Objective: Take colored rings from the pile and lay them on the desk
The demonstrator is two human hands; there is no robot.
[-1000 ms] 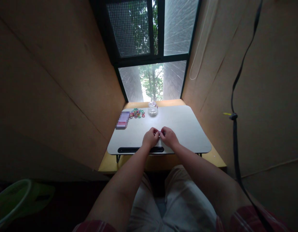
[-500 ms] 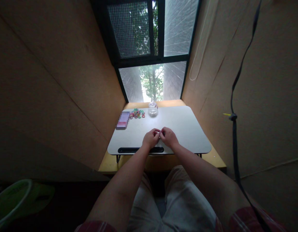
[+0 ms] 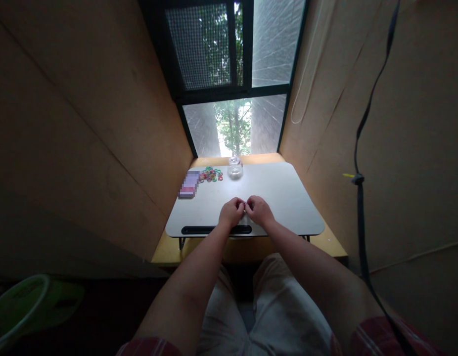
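My left hand (image 3: 232, 211) and my right hand (image 3: 258, 210) meet over the front middle of a white lap table (image 3: 288, 198). Both have their fingers curled in a pinch, fingertips almost touching. A tiny pale pinkish thing shows between the fingertips, too small to name. Beyond them, at the back left, lies a loose pile of small coloured rings (image 3: 211, 174) that look like hair ties. A clear round jar (image 3: 235, 170) stands to the right of the pile.
A phone-like flat object (image 3: 189, 184), blurred by pixels, lies at the table's left edge. A black slot (image 3: 199, 230) runs along the front edge. A black strap (image 3: 359, 212) hangs at the right. A green basket (image 3: 36, 306) is at lower left. Walls close in both sides.
The fingers of both hands have shifted slightly, with the left fingers drawn in a little more. Everything else stays where it was.
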